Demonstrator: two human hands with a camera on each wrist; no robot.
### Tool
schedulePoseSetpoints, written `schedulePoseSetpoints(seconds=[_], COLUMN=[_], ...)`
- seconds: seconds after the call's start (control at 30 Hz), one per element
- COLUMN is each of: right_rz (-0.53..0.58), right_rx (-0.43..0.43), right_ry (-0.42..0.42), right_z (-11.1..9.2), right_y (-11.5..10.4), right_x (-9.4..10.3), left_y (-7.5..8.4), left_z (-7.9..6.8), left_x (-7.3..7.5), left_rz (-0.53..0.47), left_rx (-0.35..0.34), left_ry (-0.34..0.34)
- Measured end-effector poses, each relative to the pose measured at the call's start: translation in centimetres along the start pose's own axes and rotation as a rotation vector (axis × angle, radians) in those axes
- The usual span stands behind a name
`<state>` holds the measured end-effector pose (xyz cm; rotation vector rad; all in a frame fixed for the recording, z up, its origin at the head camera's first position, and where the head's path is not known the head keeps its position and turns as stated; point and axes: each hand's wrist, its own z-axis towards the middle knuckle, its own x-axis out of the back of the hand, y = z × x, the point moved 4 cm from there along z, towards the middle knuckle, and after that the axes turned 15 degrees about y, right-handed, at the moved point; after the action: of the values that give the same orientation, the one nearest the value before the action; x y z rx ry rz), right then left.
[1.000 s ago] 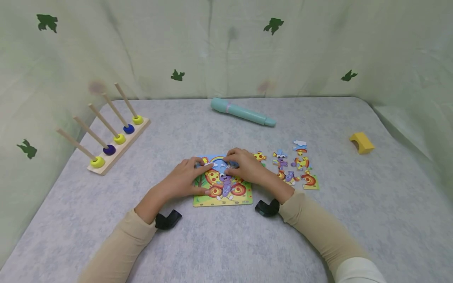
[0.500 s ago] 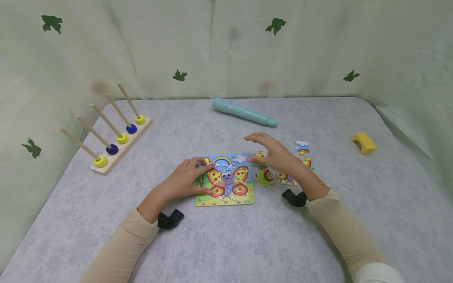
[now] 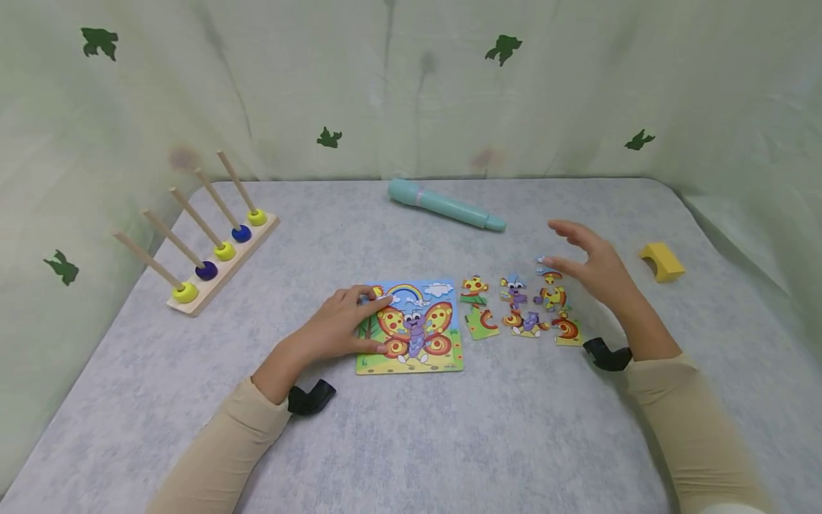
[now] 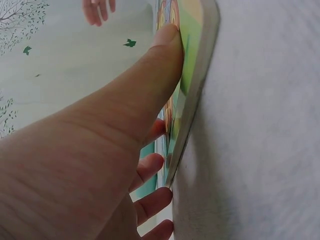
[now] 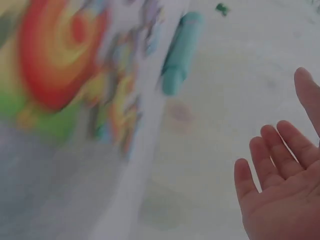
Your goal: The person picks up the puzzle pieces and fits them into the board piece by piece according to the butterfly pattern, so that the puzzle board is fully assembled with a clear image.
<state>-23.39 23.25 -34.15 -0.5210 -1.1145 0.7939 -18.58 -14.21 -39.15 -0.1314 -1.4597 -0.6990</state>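
My left hand (image 3: 334,325) rests on the left side of a flat puzzle board (image 3: 414,339) printed with a butterfly and a rainbow. In the left wrist view its thumb (image 4: 162,55) presses on the board's face near the edge, and the other fingers touch along the far side. To the board's right lie several loose puzzle pieces (image 3: 481,323) in small groups. Over the rightmost pieces hovers my right hand (image 3: 597,265), holding nothing, thumb and fingers spread apart. The right wrist view shows that palm empty, with the pieces (image 5: 65,50) blurred at the left.
A wooden peg stand (image 3: 225,270) with yellow and blue rings stands at the back left. A teal toy microphone-like stick (image 3: 446,205) lies at the back middle. At the far right sits a yellow arch block (image 3: 662,262). A curtain with green bird shapes hangs behind the table.
My right hand has left the upper part of the board and moved right, over the loose pieces. The board's picture is now uncovered there. My left hand has stayed on the board.
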Motion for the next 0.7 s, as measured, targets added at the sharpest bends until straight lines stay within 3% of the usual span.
schedulePoseSetpoints(seconds=[0.23, 0.43, 0.7], right_rz=[-0.021, -0.022, -0.051], right_rx=[-0.102, -0.2, -0.209], right_ry=[-0.01, -0.055, -0.13], right_z=[-0.6, -1.3, -1.4], right_y=[4.0, 6.0, 7.2], right_x=[0.2, -0.1, -0.7], left_y=[0.0, 0.0, 0.0], left_z=[0.0, 0.1, 0.0], left_x=[0.0, -0.2, -0.1], left_rz=[0.006, 0.0, -0.001], left_rx=[0.002, 0.003, 0.024], left_ry=[0.001, 0.001, -0.008])
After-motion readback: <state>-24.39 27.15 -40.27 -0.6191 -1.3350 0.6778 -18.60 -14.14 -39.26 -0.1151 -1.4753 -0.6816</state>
